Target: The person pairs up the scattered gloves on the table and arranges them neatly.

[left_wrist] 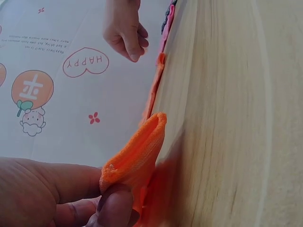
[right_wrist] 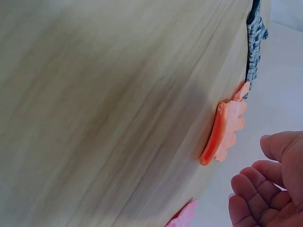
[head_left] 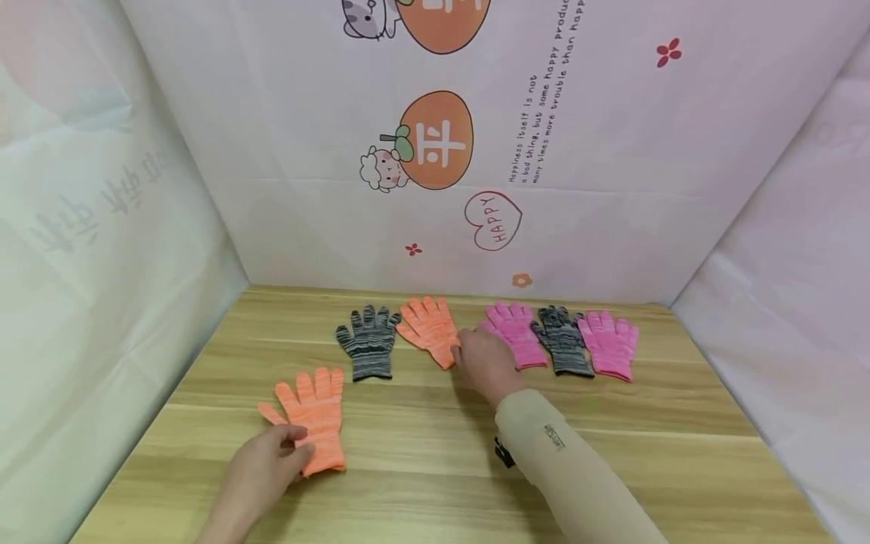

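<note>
My left hand pinches the cuff edge of an orange knit glove between thumb and fingers. In the left wrist view that cuff is raised off the wood and gapes a little. Above the table, my right hand hovers beside a second orange glove, apart from it in the right wrist view. The fingers of this hand are loosely bent with nothing in them. A pink glove lies partly behind the right hand in the head view.
A grey-black striped glove lies left of the second orange one. Toward the right, another grey-black glove lies beside a further pink glove. Printed white sheeting walls the wooden table at the back and sides.
</note>
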`<move>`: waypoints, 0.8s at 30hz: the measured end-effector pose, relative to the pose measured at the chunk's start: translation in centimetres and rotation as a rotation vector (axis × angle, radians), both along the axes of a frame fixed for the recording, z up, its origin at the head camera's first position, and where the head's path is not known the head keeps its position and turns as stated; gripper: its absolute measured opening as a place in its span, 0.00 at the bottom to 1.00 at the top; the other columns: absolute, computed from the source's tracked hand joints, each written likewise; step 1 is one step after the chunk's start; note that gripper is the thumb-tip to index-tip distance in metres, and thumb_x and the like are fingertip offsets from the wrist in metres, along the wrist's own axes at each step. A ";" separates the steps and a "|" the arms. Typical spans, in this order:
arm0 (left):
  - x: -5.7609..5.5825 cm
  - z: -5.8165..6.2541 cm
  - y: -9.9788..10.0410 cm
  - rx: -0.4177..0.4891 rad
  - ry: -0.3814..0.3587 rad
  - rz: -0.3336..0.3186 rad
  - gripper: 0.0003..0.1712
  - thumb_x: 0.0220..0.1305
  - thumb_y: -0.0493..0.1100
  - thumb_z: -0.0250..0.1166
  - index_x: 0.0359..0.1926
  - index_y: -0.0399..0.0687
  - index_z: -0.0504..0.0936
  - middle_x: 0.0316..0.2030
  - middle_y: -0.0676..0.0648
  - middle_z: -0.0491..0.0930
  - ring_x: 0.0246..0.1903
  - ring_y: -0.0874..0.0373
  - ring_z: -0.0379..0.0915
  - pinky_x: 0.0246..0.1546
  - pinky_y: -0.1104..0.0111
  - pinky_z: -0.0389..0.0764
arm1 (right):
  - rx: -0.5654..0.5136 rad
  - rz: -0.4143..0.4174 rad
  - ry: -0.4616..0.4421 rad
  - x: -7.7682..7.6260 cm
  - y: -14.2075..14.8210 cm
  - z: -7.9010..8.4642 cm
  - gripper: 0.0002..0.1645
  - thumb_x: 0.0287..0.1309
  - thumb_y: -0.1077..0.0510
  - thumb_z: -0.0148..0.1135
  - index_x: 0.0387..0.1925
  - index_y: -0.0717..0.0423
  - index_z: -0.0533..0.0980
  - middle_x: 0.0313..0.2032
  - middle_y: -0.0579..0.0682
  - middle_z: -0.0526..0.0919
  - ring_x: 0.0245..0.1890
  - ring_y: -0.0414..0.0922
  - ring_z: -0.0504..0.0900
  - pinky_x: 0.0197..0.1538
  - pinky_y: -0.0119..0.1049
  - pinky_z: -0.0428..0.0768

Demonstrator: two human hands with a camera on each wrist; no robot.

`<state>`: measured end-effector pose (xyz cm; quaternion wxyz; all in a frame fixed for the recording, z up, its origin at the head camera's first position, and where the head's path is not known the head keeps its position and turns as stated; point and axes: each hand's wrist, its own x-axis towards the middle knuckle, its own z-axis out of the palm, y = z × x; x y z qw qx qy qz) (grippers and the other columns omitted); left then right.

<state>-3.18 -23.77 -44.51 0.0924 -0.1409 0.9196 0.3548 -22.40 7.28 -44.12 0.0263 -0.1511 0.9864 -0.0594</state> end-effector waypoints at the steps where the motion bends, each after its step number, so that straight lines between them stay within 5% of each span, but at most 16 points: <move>1: 0.0 0.0 0.1 0.001 0.000 -0.001 0.23 0.70 0.51 0.68 0.59 0.40 0.84 0.44 0.49 0.87 0.36 0.61 0.82 0.40 0.57 0.83 | 0.003 0.000 -0.003 -0.1 0.0 -0.1 0.18 0.78 0.47 0.55 0.49 0.57 0.81 0.37 0.54 0.82 0.41 0.49 0.83 0.45 0.48 0.85; 9: 0.2 -0.1 0.6 -0.018 0.001 -0.008 0.23 0.70 0.52 0.68 0.58 0.41 0.84 0.42 0.52 0.87 0.35 0.62 0.80 0.38 0.59 0.81 | 0.022 0.008 -0.025 -1.1 -0.4 -0.6 0.17 0.77 0.49 0.56 0.40 0.58 0.80 0.33 0.53 0.81 0.40 0.50 0.83 0.46 0.47 0.85; 24: 0.4 0.0 1.1 -0.016 0.001 -0.001 0.23 0.70 0.52 0.68 0.57 0.41 0.84 0.41 0.53 0.87 0.32 0.64 0.81 0.37 0.60 0.82 | 0.024 -0.076 -0.027 -2.6 -1.6 -3.4 0.18 0.77 0.48 0.56 0.42 0.58 0.81 0.34 0.54 0.81 0.38 0.50 0.82 0.45 0.48 0.85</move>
